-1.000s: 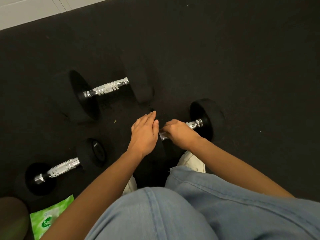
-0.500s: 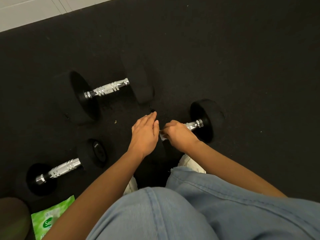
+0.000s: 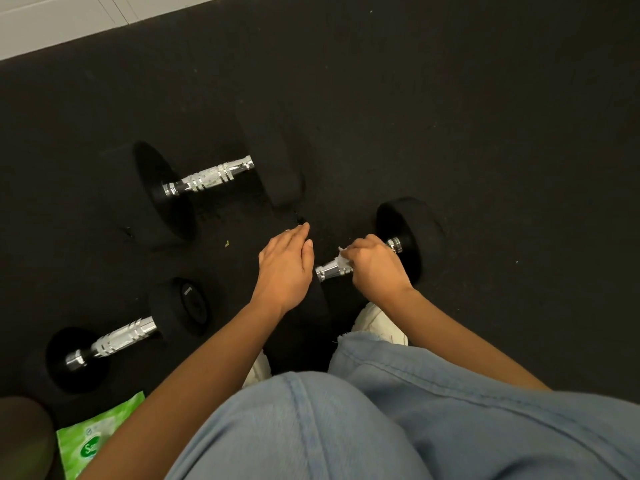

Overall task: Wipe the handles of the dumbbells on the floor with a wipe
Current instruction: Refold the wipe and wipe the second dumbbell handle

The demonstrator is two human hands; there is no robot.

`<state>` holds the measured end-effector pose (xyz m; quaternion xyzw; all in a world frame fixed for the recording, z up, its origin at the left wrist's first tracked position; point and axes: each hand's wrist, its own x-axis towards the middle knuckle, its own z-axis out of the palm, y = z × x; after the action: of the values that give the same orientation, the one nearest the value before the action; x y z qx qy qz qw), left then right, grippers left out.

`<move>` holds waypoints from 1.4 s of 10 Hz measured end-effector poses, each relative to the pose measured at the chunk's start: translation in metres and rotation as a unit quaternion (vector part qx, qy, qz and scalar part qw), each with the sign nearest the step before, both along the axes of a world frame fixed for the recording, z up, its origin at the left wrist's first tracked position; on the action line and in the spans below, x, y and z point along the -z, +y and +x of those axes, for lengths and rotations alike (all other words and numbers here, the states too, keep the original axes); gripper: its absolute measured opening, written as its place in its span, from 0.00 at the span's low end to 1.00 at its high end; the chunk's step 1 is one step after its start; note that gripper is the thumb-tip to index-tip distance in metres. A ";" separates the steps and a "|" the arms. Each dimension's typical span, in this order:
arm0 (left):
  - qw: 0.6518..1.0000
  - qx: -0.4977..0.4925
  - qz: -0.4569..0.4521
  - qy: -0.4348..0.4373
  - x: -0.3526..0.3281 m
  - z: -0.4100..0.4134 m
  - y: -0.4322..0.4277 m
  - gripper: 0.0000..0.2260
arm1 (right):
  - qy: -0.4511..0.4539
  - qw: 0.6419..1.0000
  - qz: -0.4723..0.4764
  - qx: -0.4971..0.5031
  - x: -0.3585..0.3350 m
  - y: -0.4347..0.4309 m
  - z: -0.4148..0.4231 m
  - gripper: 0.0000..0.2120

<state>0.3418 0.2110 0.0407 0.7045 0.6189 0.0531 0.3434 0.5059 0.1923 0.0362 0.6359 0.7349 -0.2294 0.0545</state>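
Three black dumbbells with chrome handles lie on the dark rubber floor. My right hand (image 3: pixel 375 266) is closed around the handle of the right dumbbell (image 3: pixel 408 230), pressing a white wipe (image 3: pixel 343 259) against the chrome; a short bare stretch of handle (image 3: pixel 330 270) shows to the left of it. My left hand (image 3: pixel 285 268) lies flat with fingers together on that dumbbell's near black head, which is mostly hidden beneath it. The large dumbbell (image 3: pixel 211 176) sits at the back left. The small dumbbell (image 3: pixel 121 337) rests at the front left.
A green wipes pack (image 3: pixel 93 441) lies at the bottom left beside a dark rounded object (image 3: pixel 20 441). My knees in blue jeans (image 3: pixel 346 420) fill the bottom, with white shoes (image 3: pixel 381 322) under them. A pale tiled floor strip (image 3: pixel 52 22) borders the mat at top left.
My right hand has slid along the handle toward the far head, uncovering the chrome near my left hand. The left hand has stayed in place.
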 end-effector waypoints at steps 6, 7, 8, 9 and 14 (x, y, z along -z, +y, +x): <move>1.000 0.000 -0.001 0.003 0.000 0.000 0.002 0.20 | -0.026 0.999 -0.018 -0.012 -0.007 -0.003 0.010 0.20; 1.000 0.000 0.001 0.000 0.001 -0.001 0.002 0.20 | -0.048 0.998 -0.013 0.048 -0.010 -0.004 0.019 0.20; 1.000 0.001 0.006 0.002 0.002 0.000 0.001 0.20 | -0.073 0.992 -0.016 0.103 -0.010 -0.008 0.027 0.16; 1.000 0.001 0.009 0.001 0.002 0.000 0.001 0.20 | -0.092 0.989 -0.020 0.111 -0.010 -0.008 0.027 0.13; 1.000 -0.003 0.012 0.003 0.002 0.000 0.001 0.19 | -0.028 0.991 0.029 0.128 0.001 -0.019 0.023 0.23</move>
<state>0.3419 0.2118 0.0383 0.7069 0.6210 0.0594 0.3333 0.5289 0.1731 0.0347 0.7321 0.6519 -0.1957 0.0269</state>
